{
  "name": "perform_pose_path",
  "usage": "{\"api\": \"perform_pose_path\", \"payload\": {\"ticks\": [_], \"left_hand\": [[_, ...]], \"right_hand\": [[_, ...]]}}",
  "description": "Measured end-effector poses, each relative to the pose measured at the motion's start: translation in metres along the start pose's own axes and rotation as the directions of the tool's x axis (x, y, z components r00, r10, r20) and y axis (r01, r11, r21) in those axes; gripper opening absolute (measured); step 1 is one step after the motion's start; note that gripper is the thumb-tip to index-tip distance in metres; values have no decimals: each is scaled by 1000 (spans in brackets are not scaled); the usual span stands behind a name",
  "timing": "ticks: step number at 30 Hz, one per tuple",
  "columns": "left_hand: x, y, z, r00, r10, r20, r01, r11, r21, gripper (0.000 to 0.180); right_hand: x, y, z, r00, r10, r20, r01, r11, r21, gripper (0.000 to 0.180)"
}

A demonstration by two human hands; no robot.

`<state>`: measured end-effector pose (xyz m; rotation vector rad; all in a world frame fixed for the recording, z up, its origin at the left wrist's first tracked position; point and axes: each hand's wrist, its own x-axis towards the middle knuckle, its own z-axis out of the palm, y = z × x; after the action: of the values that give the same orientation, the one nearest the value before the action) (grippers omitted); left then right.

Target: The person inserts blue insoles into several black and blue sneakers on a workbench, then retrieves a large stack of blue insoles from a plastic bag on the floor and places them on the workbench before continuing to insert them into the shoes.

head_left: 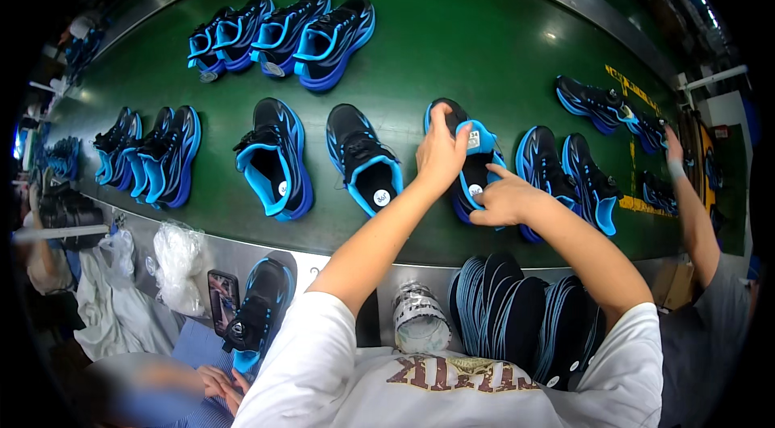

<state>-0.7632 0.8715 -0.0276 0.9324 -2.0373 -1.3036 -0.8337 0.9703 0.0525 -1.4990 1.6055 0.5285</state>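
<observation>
A black sneaker (486, 139) with blue lining lies toe-away on the green belt in front of me. My left hand (441, 149) is closed on its upper, by the pulled-up blue tongue with a pale label. At the shoe's opening is my right hand (512, 199), its index finger over the collar and its other fingers curled at the heel. Inside, part of a dark insole with a round white sticker (475, 189) shows. To the left stands another black sneaker (352, 135), untouched; a pair of sneakers (542, 166) sits just right of my right hand.
More sneakers (327, 49) stand in groups on the green conveyor belt (452, 33). Stacked insoles (508, 307) and a tape-wrapped clear container (420, 319) are by the metal edge near me. At right, a co-worker's arm (693, 206) reaches toward shoes; another person's hands (222, 384) show lower left.
</observation>
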Motion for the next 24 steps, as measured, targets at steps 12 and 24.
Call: {"api": "perform_pose_path", "payload": {"ticks": [12, 24], "left_hand": [[-9, 14, -22, 670, 544, 504, -734, 384, 561, 22], [0, 14, -12, 659, 440, 610, -714, 111, 691, 14]], "right_hand": [[-34, -18, 85, 592, 88, -801, -23, 995, 93, 15], [12, -15, 58, 882, 283, -377, -243, 958, 149, 27]]}}
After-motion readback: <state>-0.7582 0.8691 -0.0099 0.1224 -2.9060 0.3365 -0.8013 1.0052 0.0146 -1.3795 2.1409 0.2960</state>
